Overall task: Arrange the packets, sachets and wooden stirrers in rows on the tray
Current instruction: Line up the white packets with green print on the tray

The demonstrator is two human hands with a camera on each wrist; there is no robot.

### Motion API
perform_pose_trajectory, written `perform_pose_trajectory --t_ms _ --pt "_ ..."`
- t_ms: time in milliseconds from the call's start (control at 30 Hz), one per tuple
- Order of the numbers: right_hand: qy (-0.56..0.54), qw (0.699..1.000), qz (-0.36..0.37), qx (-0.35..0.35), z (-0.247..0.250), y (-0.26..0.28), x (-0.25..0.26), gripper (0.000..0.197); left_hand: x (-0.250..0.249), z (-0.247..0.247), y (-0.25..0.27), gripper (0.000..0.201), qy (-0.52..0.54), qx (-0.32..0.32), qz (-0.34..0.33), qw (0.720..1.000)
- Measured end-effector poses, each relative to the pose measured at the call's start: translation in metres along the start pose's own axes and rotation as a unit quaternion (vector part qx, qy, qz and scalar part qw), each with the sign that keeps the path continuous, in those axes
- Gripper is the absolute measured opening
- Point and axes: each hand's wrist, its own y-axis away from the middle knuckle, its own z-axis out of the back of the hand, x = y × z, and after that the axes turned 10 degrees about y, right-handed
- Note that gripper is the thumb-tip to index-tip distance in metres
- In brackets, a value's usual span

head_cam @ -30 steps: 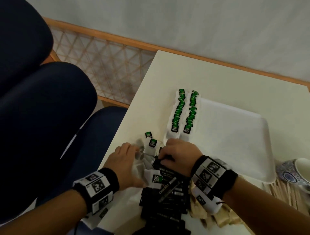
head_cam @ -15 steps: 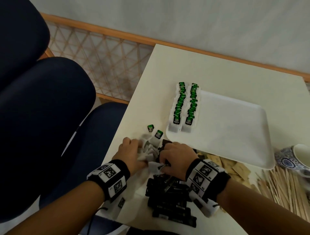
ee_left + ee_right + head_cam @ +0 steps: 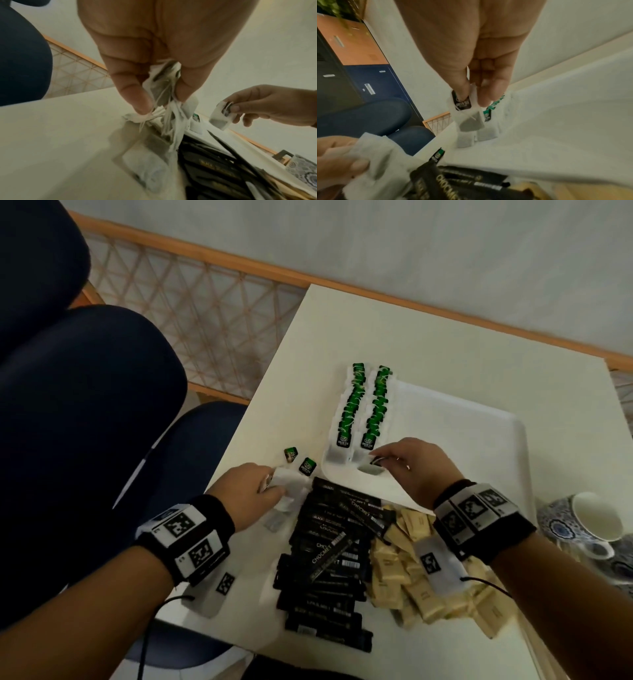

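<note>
On the white table (image 3: 445, 344), a tray (image 3: 462, 446) beside rattan screen (image 3: 205, 313).

The light is dim and flat, soft from overhead, with only faint shadows on the pale table (image 3: 445, 344). The head view bends straight lines near its edges. Both wrist views smear with motion blur, their near foregrounds soft and stretched wide.

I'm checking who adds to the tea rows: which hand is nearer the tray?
Right. The right hand hovers over the tray's near edge pinching a tea bag; the left hand is beside it, over the table.
</note>
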Motion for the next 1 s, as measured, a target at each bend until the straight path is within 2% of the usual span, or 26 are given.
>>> perform_pose_trajectory --t_ms 167,267,333,467,600,667,733,800,900,1000 --pt "-0.014 0.999 -0.022 0.040 -0.002 -0.019 -0.004 0.022 -0.008 -0.004 0.002 0.032 0.044 -0.025 -0.006 0.999" --pt "0.005 0.998 -0.018 0.056 -0.009 -0.034 -0.004 0.023 -0.007 -0.010 0.002 0.025 0.139 -0.042 0.021 0.989" --pt "0.012 0.998 -0.021 0.062 -0.012 -0.042 -0.005 0.024 -0.010 -0.014 0.001 0.026 0.242 -0.059 0.054 0.967" --pt "-0.004 0.998 -0.038 0.047 -0.016 -0.051 -0.013 0.023 -0.009 -0.027 -0.006 0.024 0.422 -0.093 0.133 0.892" --pt "-0.018 0.999 -0.026 -0.004 -0.015 -0.044 -0.017 0.025 -0.010 -0.037 -0.012 0.028 0.439 -0.106 0.150 0.879" --pt "-0.072 0.997 0.002 -0.033 -0.010 -0.036 -0.010 0.024 -0.014 -0.041 -0.014 0.020 0.454 -0.106 0.145 0.872" --pt "-0.137 0.990 0.038 -0.008 -0.004 -0.025 0.002 0.022 -0.022 -0.045 -0.016 0.013 0.474 -0.099 0.139 0.864" --pt "-0.166 0.982 0.071 0.055 0.000 -0.015 0.015 0.028 -0.030 -0.047 -0.019 0.013 0.496 -0.089 0.124 0.855" --pt "-0.182 0.975 0.087 0.092 -0.006 -0.012 0.025 0.036 -0.042 -0.047 -0.021 0.011 0.490 -0.072 0.101 0.863" --pt "-0.182 0.976 0.082 0.084 -0.011 -0.016 0.027 0.018 -0.046 -0.046 -0.018 0.020 0.501 -0.058 0.104 0.857"
